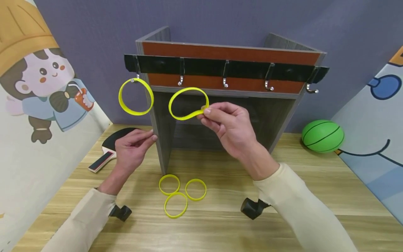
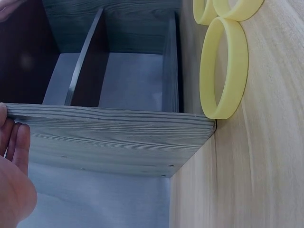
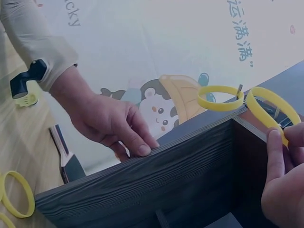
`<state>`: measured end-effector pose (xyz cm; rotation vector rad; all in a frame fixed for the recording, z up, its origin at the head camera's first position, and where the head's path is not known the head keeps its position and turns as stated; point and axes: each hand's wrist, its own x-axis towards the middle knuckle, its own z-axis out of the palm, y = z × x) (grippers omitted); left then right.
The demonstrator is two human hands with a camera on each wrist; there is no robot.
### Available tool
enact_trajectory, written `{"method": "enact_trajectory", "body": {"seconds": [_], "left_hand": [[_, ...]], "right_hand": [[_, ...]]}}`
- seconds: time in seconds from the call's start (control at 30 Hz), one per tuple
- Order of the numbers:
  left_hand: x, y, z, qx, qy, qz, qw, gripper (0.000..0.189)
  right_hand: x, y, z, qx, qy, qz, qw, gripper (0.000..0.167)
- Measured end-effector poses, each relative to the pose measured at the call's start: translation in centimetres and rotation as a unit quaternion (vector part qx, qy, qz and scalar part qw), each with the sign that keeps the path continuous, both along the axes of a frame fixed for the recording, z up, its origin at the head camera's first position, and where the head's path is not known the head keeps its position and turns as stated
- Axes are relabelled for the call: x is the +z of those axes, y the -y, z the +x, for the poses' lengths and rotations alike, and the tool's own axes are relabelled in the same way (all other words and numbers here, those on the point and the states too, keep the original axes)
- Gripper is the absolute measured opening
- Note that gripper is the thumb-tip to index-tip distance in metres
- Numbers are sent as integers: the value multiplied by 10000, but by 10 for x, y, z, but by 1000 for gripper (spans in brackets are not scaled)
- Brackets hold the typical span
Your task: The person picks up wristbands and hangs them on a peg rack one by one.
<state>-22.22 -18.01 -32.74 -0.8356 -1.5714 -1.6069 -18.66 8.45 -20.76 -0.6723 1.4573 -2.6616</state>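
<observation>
My right hand (image 1: 233,129) pinches a yellow ring (image 1: 196,113) between thumb and fingers, in front of the cabinet and below the hook rack (image 1: 204,66). The ring is thin, flat-banded and bent slightly out of round at the grip. A second yellow ring (image 1: 135,113) hangs from the leftmost hook (image 1: 137,74). On the table, three more yellow rings (image 1: 196,200) lie close together before the cabinet. My left hand (image 1: 130,150) touches the front edge of the cabinet's left side panel (image 1: 162,147), fingertips against its outer side, as the right wrist view also shows.
Several metal hooks line the black rack across the grey cabinet's red-brown front board (image 1: 233,50). A table tennis bat (image 1: 108,154) lies left of the cabinet, partly behind my left hand. At the right rests a green ball (image 1: 322,135). Cartoon-printed walls (image 1: 91,119) flank the table (image 1: 220,224).
</observation>
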Motion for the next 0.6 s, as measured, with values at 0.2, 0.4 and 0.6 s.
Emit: {"method": "enact_trajectory", "body": {"seconds": [0.2, 0.4, 0.6], "left_hand": [[3, -1, 3, 7, 29, 3, 10000, 28], [9, -5, 9, -5, -3, -4, 10000, 28], [1, -1, 1, -17, 45, 19, 10000, 30]], "right_hand": [[4, 5, -4, 69, 3, -242, 9997, 18], [6, 8, -6, 135, -27, -410, 9991, 16], [7, 10, -8, 93, -22, -417, 9991, 15]]}}
